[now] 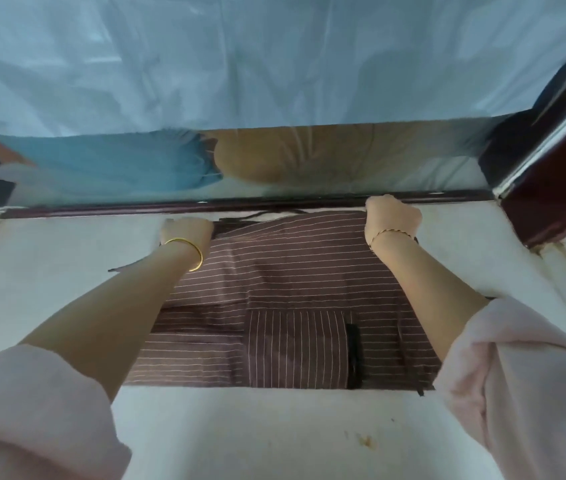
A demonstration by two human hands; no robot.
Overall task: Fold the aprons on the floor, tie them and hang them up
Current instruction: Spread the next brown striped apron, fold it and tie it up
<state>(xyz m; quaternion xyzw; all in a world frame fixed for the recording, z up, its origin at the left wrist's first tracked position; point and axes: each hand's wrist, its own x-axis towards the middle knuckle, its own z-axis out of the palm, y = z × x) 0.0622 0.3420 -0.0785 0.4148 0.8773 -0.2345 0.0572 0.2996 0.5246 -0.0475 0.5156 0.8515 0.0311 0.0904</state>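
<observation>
- Brown fabric apron w/ thin white stripes [274,271] lies flat on white floor [274,427], far edge just beside dark-red skirting [101,212].
- L hand [186,230]: fingers curled, gripping apron's far-left corner.
- R hand [392,216]: fingers curled, gripping far-right corner.
- Black strap [353,355] lies over apron's near part.

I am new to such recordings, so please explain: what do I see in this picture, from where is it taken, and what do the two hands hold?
There is no machine here: a person works with bare hands, and one camera worn on the head looks down along the arms. The left hand and the right hand each grip the far edge of a brown striped apron, which lies spread on the pale floor. Its pocket faces up. Beyond it is a translucent sheet.
</observation>
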